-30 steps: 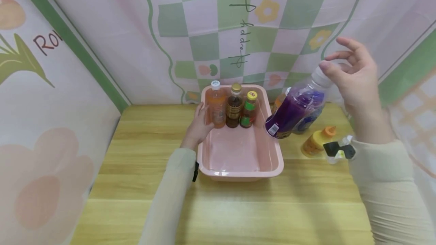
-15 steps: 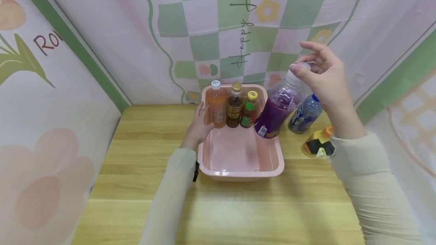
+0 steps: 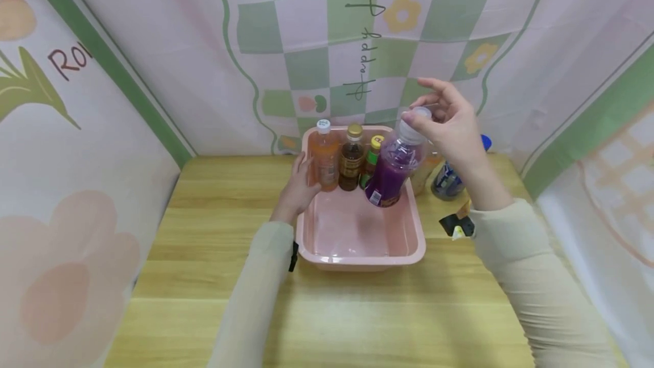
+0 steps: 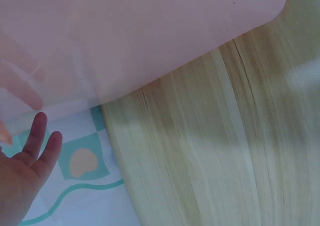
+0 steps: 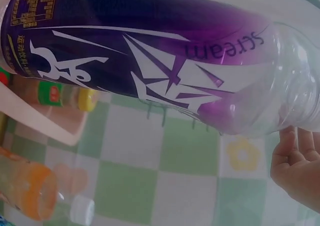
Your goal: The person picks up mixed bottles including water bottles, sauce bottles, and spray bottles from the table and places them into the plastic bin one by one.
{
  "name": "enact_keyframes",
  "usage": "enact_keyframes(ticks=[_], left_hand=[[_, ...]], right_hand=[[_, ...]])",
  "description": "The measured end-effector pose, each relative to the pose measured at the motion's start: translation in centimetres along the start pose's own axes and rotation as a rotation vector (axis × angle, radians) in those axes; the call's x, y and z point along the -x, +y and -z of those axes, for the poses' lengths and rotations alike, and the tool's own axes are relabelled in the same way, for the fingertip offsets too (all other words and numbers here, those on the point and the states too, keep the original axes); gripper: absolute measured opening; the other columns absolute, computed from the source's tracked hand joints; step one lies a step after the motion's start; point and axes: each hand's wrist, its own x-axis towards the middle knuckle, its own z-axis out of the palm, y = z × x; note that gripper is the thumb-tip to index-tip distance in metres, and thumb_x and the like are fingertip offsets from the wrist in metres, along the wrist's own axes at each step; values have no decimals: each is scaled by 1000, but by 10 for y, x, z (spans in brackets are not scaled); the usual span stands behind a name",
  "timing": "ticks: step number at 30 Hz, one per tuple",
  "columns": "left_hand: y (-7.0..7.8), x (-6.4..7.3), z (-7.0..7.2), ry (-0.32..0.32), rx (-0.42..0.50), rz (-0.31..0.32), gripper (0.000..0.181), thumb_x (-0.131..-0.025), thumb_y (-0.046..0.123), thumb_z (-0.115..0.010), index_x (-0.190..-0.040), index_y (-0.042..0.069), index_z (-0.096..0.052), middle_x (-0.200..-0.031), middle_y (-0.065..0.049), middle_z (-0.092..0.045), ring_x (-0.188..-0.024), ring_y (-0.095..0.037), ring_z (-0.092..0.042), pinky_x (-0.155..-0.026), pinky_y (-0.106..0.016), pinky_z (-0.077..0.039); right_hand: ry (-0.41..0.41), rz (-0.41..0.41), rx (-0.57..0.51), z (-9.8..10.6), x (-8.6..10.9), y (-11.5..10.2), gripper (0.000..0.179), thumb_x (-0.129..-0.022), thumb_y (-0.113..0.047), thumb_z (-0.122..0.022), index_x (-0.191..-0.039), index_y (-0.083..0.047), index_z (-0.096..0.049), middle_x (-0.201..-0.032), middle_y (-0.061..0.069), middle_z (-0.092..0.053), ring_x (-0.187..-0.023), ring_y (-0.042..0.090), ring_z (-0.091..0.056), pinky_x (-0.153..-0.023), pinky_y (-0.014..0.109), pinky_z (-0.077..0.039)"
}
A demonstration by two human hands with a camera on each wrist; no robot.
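Observation:
My right hand (image 3: 449, 126) pinches the white cap of a purple drink bottle (image 3: 390, 169), which hangs tilted over the right side of a pink basin (image 3: 347, 226). Its purple label with white shapes fills much of the right wrist view. At the basin's left rim, my left hand (image 3: 296, 192) holds on, thumb over the inside and fingers along the outer wall. Standing in a row at the basin's back are an orange drink bottle (image 3: 325, 158), a dark sauce bottle (image 3: 351, 161) with a gold cap, and a small yellow-capped bottle (image 3: 370, 166), partly hidden by the purple one.
Right of the basin, a blue-capped bottle (image 3: 447, 182) stands partly behind my right wrist. Beside it is a clear bottle with orange on it (image 5: 37, 186). A squeeze bottle (image 3: 464, 209) is mostly hidden by my right cuff. Patterned cloth (image 3: 306, 33) hangs behind the wooden table (image 3: 219, 209).
My right hand has carried the purple bottle leftward and somewhat lower, from beside the basin to above its right part. My left hand has stayed at the rim.

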Motion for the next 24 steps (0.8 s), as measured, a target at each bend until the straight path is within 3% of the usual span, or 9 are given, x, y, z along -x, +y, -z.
enact_keyframes(ticks=[10, 17, 24], left_hand=[[1, 0, 0, -1, 7, 7, 71, -91, 15, -53, -153, 19, -19, -161, 9, 6, -142, -29, -32, -96, -43, -51], [-1, 0, -1, 0, -2, 8, 72, -90, 16, -53, -153, 18, -19, -162, 7, 6, -144, -29, -29, -103, -45, -47], [-1, -1, 0, 6, -22, -4, 72, -90, 17, -53, -153, 18, -19, -162, 7, 6, -144, -29, -28, -98, -44, -50]], right_hand=[[-21, -111, 232, -21, -7, 19, 61, -84, -17, -71, -139, -11, -47, -92, -17, -57, -82, 0, -57, -71, 11, -47], [-70, -156, 229, -38, -14, 38, 61, -86, -17, -70, -140, -9, -45, -94, -14, -54, -82, 0, -56, -67, 11, -48], [-94, -210, 263, -54, -15, 53, 61, -86, -19, -70, -141, -12, -45, -102, -2, -58, -87, 5, -56, -72, 13, -49]])
